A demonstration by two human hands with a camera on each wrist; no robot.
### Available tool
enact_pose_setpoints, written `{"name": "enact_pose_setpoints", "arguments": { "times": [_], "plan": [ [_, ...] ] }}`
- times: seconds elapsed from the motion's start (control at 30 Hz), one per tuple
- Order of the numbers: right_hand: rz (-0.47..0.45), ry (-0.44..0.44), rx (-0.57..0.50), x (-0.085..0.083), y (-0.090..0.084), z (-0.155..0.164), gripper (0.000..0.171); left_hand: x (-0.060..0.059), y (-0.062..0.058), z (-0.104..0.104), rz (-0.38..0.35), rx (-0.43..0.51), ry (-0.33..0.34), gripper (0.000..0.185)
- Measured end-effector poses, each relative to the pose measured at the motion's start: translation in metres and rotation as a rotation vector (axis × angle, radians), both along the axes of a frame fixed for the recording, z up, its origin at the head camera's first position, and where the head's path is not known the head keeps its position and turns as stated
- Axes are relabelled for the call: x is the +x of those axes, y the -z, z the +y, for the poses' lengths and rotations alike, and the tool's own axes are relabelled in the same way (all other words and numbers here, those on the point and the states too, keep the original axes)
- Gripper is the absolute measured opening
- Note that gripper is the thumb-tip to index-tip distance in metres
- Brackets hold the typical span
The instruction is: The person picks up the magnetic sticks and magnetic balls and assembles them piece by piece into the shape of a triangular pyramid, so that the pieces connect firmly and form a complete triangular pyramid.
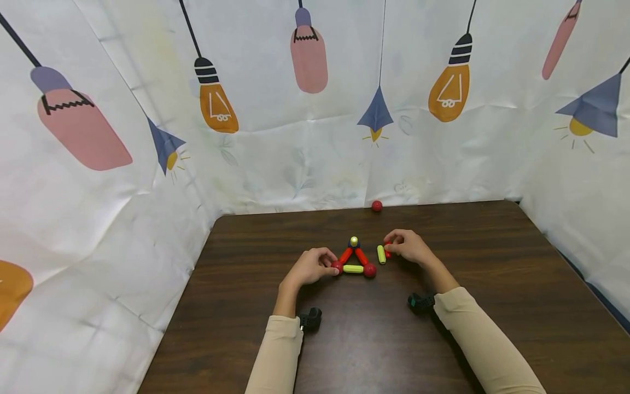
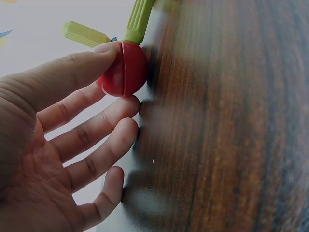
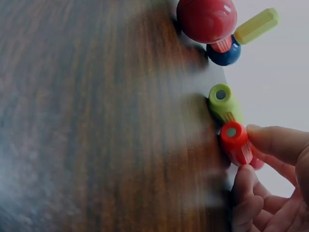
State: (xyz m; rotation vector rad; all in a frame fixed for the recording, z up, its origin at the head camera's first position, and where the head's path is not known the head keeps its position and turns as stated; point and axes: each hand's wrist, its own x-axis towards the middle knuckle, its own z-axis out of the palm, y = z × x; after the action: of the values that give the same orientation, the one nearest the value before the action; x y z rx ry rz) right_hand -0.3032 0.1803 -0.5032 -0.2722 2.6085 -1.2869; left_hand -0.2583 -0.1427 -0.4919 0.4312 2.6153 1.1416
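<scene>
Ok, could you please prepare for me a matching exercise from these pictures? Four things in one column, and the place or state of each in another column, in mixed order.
Things
1. Left hand
2. Dark blue ball
3. Right hand
4. Loose red ball

Places or states
A. At the far edge of the table
B. Pinches a red rod
C. Pinches a corner ball of the triangle
D. Has a yellow-green rod sticking up from it

Right pairs: 1-C, 2-D, 3-B, 4-A
</scene>
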Motion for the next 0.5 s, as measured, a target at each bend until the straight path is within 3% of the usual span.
{"name": "enact_pose_setpoints", "arguments": {
  "times": [0.5],
  "plan": [
    [-0.021,0.024,0.132,-0.001,-0.005,0.012,0.037,0.000,0.000,0.000,-0.008,-0.004,-0.007,0.021]
  ]
}}
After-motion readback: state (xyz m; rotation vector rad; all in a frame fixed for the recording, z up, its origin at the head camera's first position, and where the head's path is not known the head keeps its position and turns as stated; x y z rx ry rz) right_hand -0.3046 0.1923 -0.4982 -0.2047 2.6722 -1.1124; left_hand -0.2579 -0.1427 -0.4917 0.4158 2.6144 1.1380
